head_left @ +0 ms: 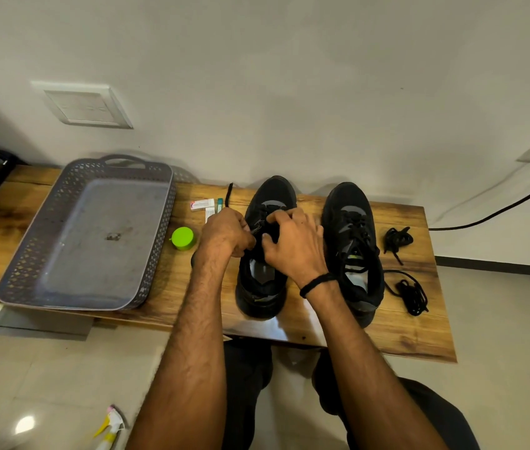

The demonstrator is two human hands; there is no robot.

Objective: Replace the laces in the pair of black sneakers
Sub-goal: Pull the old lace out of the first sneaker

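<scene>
1. Two black mesh sneakers stand side by side, toes toward the wall, on the brown wood-grain table.
2. Left hand — fingers curled, pinching a black lace beside the eyelet row of the first sneaker. The lace's free end runs toward the wall.
3. Right hand — fingers curled over the first sneaker's lacing area, thumb beneath, grasping the upper.
4. The second sneaker stands laced, just right of the right hand.
5. Two loose black lace bundles lie on the table right of the second sneaker.
6. A grey perforated plastic tray sits at the left. A lime-green round cap and small white cartons lie between it and the first sneaker.
</scene>
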